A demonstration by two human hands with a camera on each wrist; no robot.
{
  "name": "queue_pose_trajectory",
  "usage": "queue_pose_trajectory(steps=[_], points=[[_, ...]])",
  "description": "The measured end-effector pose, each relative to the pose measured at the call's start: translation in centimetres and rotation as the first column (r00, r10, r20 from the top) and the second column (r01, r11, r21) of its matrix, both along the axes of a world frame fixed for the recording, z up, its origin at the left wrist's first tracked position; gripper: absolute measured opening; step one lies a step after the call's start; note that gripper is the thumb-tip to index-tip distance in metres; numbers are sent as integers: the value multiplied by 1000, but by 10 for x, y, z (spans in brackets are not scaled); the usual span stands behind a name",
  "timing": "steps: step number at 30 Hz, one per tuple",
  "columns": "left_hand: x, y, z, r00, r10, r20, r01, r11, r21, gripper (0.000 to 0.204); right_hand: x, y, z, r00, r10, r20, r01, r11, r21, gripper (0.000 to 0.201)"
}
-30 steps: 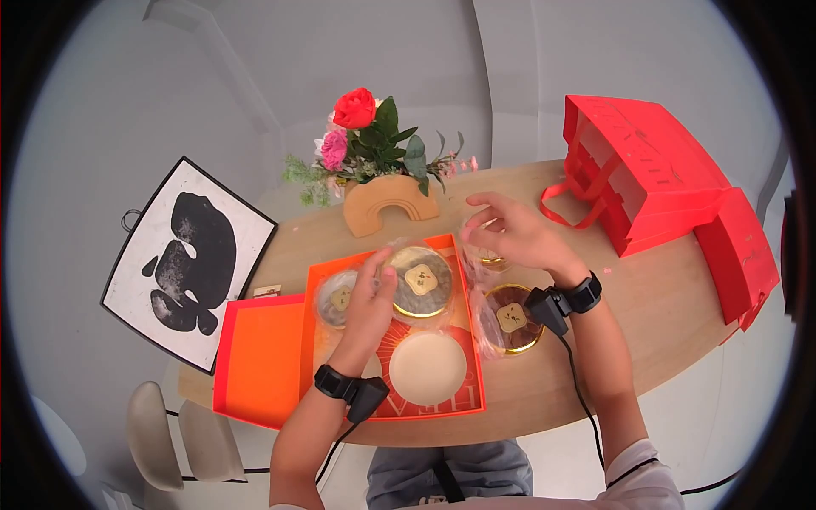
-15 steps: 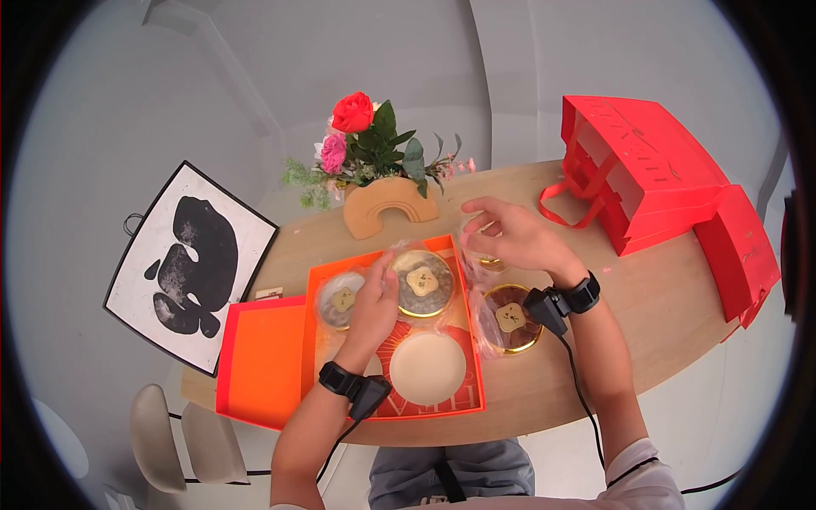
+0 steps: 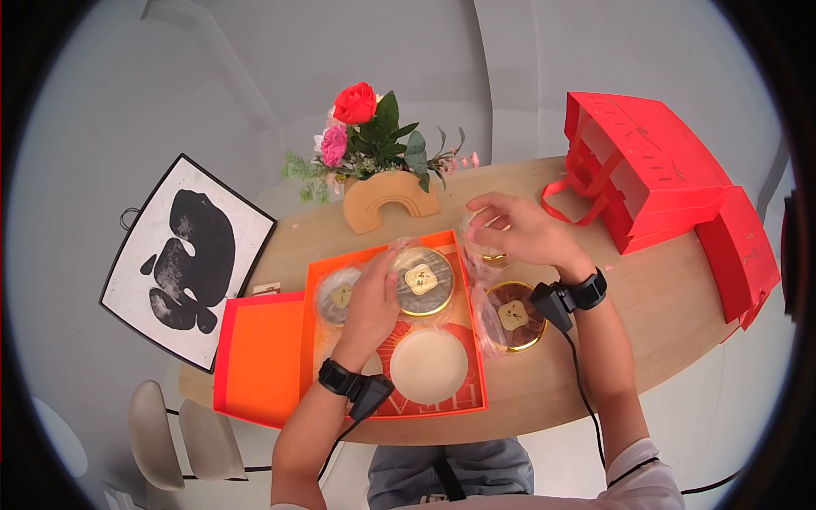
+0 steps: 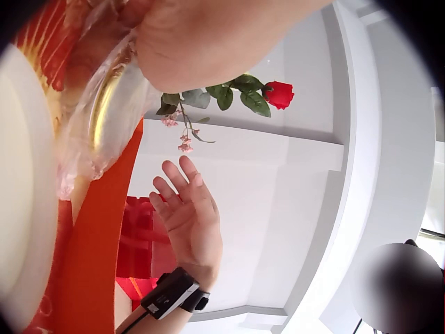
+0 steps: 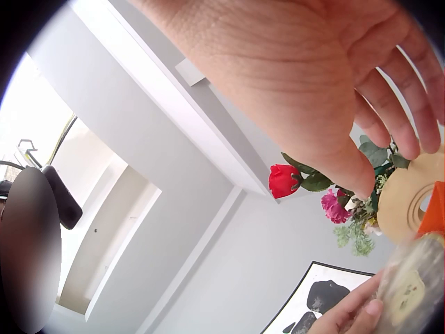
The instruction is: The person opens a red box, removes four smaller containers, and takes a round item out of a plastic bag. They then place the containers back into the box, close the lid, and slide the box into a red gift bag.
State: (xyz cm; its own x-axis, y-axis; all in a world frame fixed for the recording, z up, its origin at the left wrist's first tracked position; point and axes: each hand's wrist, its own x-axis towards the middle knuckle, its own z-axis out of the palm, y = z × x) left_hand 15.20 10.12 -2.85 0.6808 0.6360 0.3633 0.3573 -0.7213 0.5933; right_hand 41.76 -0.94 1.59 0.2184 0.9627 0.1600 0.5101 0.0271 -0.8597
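An orange-lined gift box [image 3: 478, 361] lies open on the table. Inside it sits a large round container [image 3: 433, 299] with a gold rim, a square label and loose clear wrap. My left hand [image 3: 371, 302] rests against that container's left side, its fingers extended along the wrapped edge. Partly behind the hand is a smaller wrapped container [image 3: 337, 293]. My right hand [image 3: 527, 238] hovers over another gold-rimmed container [image 3: 493, 256] right of the box. In the left wrist view the same right hand [image 4: 191, 226] has loosely bent fingers, nothing between them.
A dark gold-rimmed container [image 3: 512, 316] stands right of the box, and a cream round dish [image 3: 427, 367] sits inside it. Behind are flowers in a tan arched vase [image 3: 389, 197]. A red gift bag [image 3: 654, 161] lies at right; a framed print [image 3: 195, 263] leans at left.
My left hand has shifted slightly right, closer along the large container's edge. My right hand stays nearly where it was. The containers have not visibly moved.
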Motion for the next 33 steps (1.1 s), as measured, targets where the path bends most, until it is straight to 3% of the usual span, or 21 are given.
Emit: queue_pose_trajectory(steps=[10,12,15,19,24,26,27,28,29,30,31,32,33], points=[[7,-4,6,991,-49,-123,40,996,-74,66,4,0,-2,1000,-3,-18,3,1000,18,54],[6,-2,-3,980,-30,-197,35,999,25,76,6,1,-2,1000,12,-25,-11,1000,22,54],[6,-4,2,954,-6,-300,58,985,163,75,9,2,0,993,26,-119,-28,999,-20,45],[4,-4,8,947,-15,-320,71,984,166,78,22,8,-9,992,-1,-128,-5,999,-47,49],[2,2,4,973,-102,-207,103,995,-6,77,43,16,-29,958,95,-271,-101,995,-9,57],[0,8,-1,971,-116,-208,119,993,3,75,45,16,-30,996,-2,-93,-3,999,-52,62],[-1,10,-2,969,-129,-209,134,991,10,73,49,16,-34,996,-3,-93,-2,999,-51,62],[-2,9,3,969,-129,-210,134,991,10,73,53,17,-41,998,-10,61,11,1000,-19,71],[-3,5,13,966,-131,-222,124,991,-43,68,55,19,-46,977,-22,212,20,1000,14,81],[-3,2,18,963,-133,-233,114,989,-96,63,56,22,-52,977,-23,212,21,1000,13,81],[-3,2,19,963,-135,-234,115,989,-96,63,56,25,-55,945,-1,326,9,1000,-23,88],[-2,1,19,947,-19,-322,-6,997,-78,58,56,26,-58,900,24,436,3,998,-60,96],[-2,1,19,910,96,-404,-126,991,-48,53,55,25,-59,900,23,435,4,998,-61,96]])
